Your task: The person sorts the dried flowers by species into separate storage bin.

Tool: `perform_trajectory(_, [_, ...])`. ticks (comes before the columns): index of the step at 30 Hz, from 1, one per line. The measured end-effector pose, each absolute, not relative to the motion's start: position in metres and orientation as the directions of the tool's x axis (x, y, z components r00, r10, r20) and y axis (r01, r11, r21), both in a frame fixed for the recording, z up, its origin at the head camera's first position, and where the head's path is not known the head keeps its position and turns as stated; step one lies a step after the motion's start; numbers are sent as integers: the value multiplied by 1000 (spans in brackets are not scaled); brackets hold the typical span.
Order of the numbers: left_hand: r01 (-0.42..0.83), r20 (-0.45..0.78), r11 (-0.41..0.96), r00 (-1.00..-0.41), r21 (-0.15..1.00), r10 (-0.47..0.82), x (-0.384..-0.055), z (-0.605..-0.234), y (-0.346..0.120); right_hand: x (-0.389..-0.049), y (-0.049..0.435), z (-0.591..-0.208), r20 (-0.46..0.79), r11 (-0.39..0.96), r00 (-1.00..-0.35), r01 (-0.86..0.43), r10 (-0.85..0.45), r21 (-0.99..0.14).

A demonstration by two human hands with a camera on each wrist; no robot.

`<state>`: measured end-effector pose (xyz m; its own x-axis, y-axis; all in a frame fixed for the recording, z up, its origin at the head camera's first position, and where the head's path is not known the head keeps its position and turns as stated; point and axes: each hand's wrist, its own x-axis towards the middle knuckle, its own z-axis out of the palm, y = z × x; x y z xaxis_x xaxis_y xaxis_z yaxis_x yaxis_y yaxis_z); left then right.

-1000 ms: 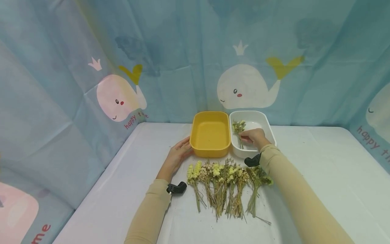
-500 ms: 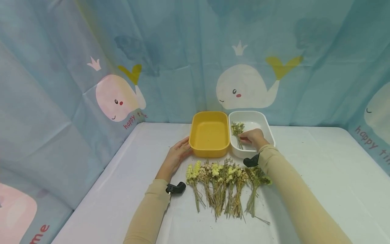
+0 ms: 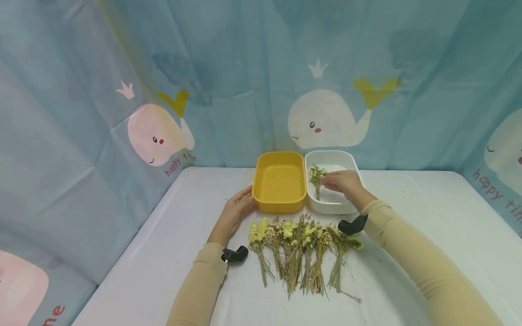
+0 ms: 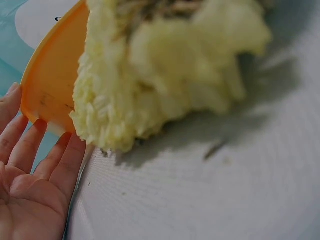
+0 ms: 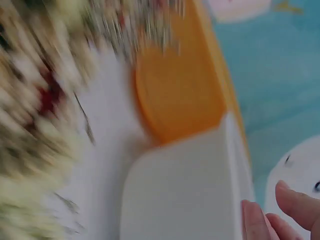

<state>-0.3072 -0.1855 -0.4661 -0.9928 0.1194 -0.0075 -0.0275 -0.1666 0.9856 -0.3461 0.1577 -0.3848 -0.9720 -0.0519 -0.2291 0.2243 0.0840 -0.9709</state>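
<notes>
In the head view, a green-and-yellow dried flower bunch lies inside a white rectangular plastic box, along its left wall, long axis running front to back, blooms away from the person, stems nearer. The right hand is just beside it; contact is unclear. More dried flower bunches lie likewise before the boxes, probably for easy reach.

In the left wrist view, the left hand's fingers are extended against a yellow rectangular plastic box, seemingly steadying it.

In the right wrist view, the right thumb and fingers are apart.
</notes>
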Motion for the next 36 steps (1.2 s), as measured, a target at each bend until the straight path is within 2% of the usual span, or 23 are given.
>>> perform_trajectory(5, [-44,-23,-196,-993,980,112,-305,-464,-185,-312,165,-376,-192,158,-972,171,-136,-973])
perform_trajectory(15, [-22,5,-194,-991,981,136,-308,-462,-188,-249,176,-370,-151,177,-961,111,-231,-978])
perform_trajectory(36, [-28,-6,-183,-993,983,121,-306,-463,-186,-190,167,-395,-243,133,-916,210,-321,-969])
